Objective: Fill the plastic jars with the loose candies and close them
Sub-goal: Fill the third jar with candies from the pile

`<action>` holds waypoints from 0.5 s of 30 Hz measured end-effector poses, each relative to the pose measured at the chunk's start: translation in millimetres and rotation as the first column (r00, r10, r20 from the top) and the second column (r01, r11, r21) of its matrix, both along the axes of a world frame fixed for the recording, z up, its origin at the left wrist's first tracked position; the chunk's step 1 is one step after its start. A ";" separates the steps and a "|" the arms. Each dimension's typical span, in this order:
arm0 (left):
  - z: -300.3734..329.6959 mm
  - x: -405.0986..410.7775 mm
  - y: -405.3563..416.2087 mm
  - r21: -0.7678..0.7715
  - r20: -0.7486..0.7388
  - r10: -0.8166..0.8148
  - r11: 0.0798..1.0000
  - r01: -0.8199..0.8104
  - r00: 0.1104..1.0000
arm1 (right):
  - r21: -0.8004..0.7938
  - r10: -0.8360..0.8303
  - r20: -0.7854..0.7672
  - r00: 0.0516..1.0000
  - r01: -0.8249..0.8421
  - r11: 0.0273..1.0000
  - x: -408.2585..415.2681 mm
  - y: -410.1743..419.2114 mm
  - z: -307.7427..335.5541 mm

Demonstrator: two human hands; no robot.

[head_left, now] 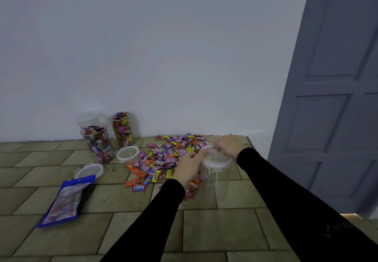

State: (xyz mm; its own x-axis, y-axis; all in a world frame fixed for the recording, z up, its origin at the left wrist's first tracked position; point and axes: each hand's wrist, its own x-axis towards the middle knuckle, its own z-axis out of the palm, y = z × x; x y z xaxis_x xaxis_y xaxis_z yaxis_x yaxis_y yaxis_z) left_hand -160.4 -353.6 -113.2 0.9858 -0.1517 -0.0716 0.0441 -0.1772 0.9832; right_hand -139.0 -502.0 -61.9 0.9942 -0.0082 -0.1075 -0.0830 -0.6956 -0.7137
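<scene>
On the tiled floor (204, 231), beside the plain pale wall (163, 47), both hands work at the top of a clear, tall plastic jar (216, 178) that stands upright at the near right edge of the heap of loose wrapped candies (169, 153). This jar looks empty or nearly so, and it carries a white-rimmed clear lid (216, 162). The left hand (189, 167) has its fingers curled against the lid's left rim, seemingly to steady it; the right hand (227, 145) reaches over the far edge, fingers bent down onto the rim, though motion blur hides whether they pinch a tab or only press. My reading is that the lid is being taken off so filling can begin, since a nearly empty jar would hardly be closed.

Against the wall stand two filled, uncapped jars, a nearer one (98, 143) and a farther one (121, 129), with a third clear jar (88, 118) behind them that appears empty. They are likely parked there to keep them out of the working area. Two loose white-rimmed lids lie flat on the floor, one (127, 153) just beside the filled jars and one (90, 170) nearer the blue foil candy bag (65, 200), which lies flat and torn open. Keeping the candies piled next to the jar shortens each scoop.
</scene>
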 end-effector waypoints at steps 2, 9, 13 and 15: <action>-1.8 0.0 -1.2 -0.104 -0.058 -0.007 0.995 0.001 0.998 | 0.075 -0.062 0.028 0.998 0.060 0.995 -0.1 3.0 -5.4; 0.3 0.2 -5.2 -0.235 -0.038 0.047 0.970 -0.054 0.998 | 0.195 -0.132 0.072 0.989 0.116 0.974 -5.5 5.0 -10.4; 5.0 -0.9 -5.3 -0.194 -0.020 0.078 0.978 -0.081 0.997 | 0.180 -0.182 0.076 0.980 0.166 0.969 -7.3 5.1 -9.6; 5.6 -3.3 -3.4 -0.141 0.004 0.124 0.982 -0.123 0.992 | 0.119 -0.187 0.076 0.980 0.177 0.977 -12.1 5.1 -4.3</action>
